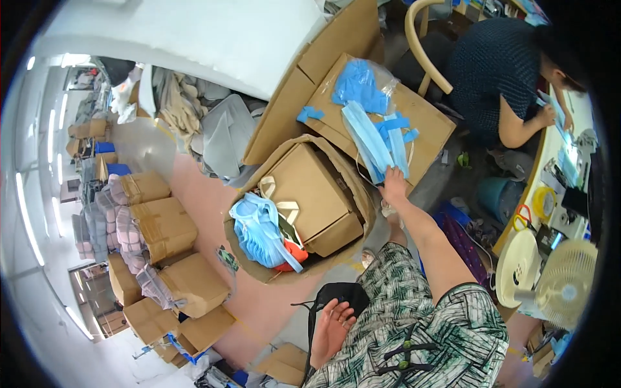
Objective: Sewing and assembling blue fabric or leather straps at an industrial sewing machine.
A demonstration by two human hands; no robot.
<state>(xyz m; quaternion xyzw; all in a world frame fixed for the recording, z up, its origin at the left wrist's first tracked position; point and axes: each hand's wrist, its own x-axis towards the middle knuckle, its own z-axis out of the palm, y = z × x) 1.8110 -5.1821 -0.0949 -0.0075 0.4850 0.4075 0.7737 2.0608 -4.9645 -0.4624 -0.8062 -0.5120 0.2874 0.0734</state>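
Observation:
My right hand [393,185] reaches out to the near end of a stack of light blue fabric strips [367,139]. Its fingers are stretched out and touch the strips; I cannot make out a grip. The strips lie on a flat cardboard box top [427,123], beside smaller bright blue pieces [394,126] and a clear plastic bag of blue pieces [359,85]. Low in front of my body, my left hand [333,330] is held palm up, fingers loosely bent and apart, nothing in it. Just beyond it is a black pouch-like thing [346,297] with a cord.
A large round-edged carton [259,275] holds a closed cardboard box [307,194], pleated light blue fabric [259,226] and something red. Stacked cartons [165,226] stand at left. At right, a person [498,77] works at a table, near a fan [566,284] and a teal bucket [501,197].

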